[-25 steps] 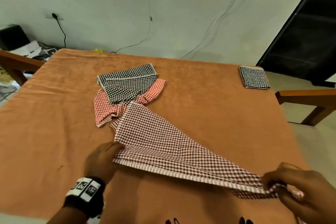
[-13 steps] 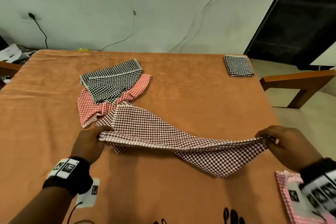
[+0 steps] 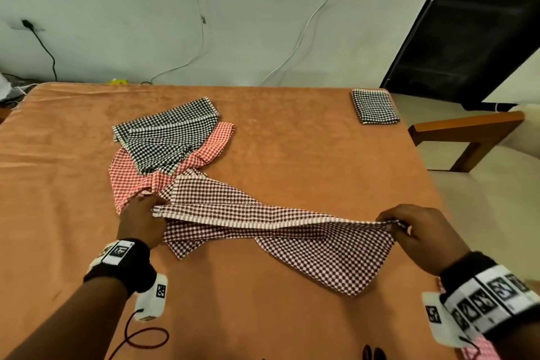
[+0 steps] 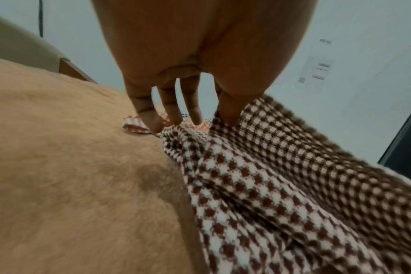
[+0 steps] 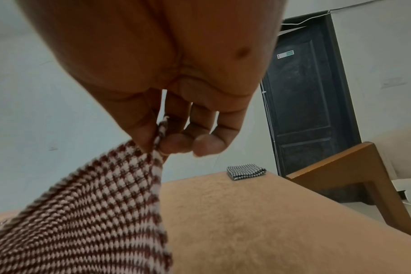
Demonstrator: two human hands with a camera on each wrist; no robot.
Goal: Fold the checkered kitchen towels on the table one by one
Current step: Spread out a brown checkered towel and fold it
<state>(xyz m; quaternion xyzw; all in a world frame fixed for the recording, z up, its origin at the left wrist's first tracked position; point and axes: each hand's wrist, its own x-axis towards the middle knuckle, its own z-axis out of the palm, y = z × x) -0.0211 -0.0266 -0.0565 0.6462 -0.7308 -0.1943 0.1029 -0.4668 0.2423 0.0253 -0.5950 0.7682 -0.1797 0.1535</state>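
**Inspector:** Brown checkered towel [image 3: 292, 231]: position?

**Assistant:** Stretched across the near half of the table [image 3: 292, 131], which is covered in an orange-brown cloth. Its striped top edge runs taut between both hands, raised off the surface. The lower fabric sags and lies on the table, with one loose corner pointing toward the near edge.

**Inspector:** Left hand [image 3: 141, 223]?

**Assistant:** At the towel's left end. In the left wrist view the thumb [image 4: 230, 109] presses onto the cloth from above while the other fingers reach down behind the bunched end. It grips that corner; the exact finger contact is partly hidden by fabric.

**Inspector:** Right hand [image 3: 420, 231]?

**Assistant:** At the right end. The right wrist view shows the thumb and curled fingertips [image 5: 176, 144] pinching the towel's corner, a small tip of cloth poking up between them.

**Inspector:** Other towels?

**Assistant:** A black checkered towel [image 3: 166, 137] lies rumpled on top of a red checkered towel [image 3: 128, 181], both beyond the left hand. The brown towel's far left corner overlaps the red one's edge. A folded black checkered towel [image 3: 375, 107] sits at the far right corner of the table, well apart from the rest. A pink checkered piece [image 3: 482, 349] shows at the near right edge, under the right wrist.

**Inspector:** Surroundings?

**Assistant:** A wooden chair arm [image 3: 467, 131] stands right of the table; a dark door [image 5: 310, 96] behind it.
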